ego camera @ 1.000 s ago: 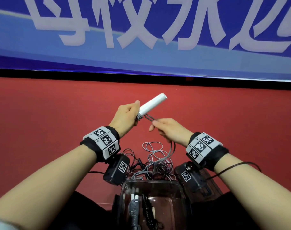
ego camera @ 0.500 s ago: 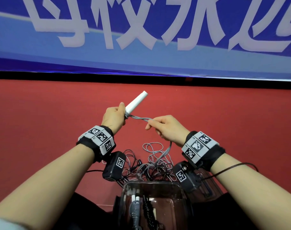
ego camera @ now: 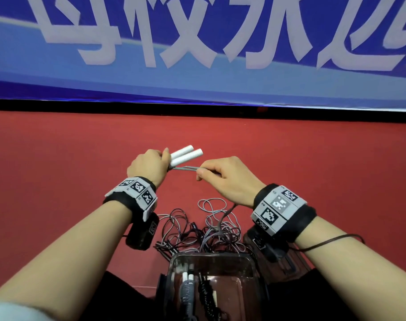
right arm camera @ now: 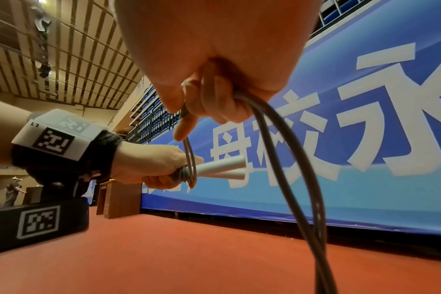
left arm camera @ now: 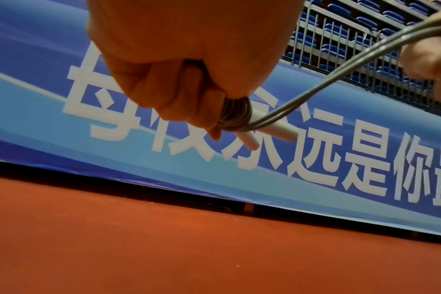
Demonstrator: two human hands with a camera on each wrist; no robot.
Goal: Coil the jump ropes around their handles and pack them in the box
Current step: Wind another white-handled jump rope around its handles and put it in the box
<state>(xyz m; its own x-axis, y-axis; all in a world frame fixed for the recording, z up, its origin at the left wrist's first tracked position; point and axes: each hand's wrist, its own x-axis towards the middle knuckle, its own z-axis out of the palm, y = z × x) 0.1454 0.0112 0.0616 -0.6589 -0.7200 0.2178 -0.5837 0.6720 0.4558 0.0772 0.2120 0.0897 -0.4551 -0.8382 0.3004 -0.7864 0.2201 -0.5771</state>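
My left hand point(ego camera: 148, 166) grips two white jump-rope handles point(ego camera: 185, 155) side by side, their free ends pointing up and to the right. Several turns of grey rope point(left arm camera: 235, 115) are wound round the handles just past my fingers. My right hand point(ego camera: 223, 176) pinches the doubled grey rope point(ego camera: 185, 168) a short way to the right of the handles, and the rope runs taut between the hands. From my right hand point(right arm camera: 209, 99) the rope point(right arm camera: 290, 159) hangs down toward the floor. A clear plastic box point(ego camera: 253, 269) stands below, holding coiled ropes point(ego camera: 188, 290).
A tangle of loose grey and dark ropes point(ego camera: 197, 230) lies on the red floor point(ego camera: 290, 147) between my wrists, just beyond the box. A blue banner with white characters point(ego camera: 197, 42) runs along the far edge of the floor.
My left hand has turned the handles from steeply tilted to flatter, pointing right, and both handles now show. My right hand moved up and left, keeping the rope taut beside them.
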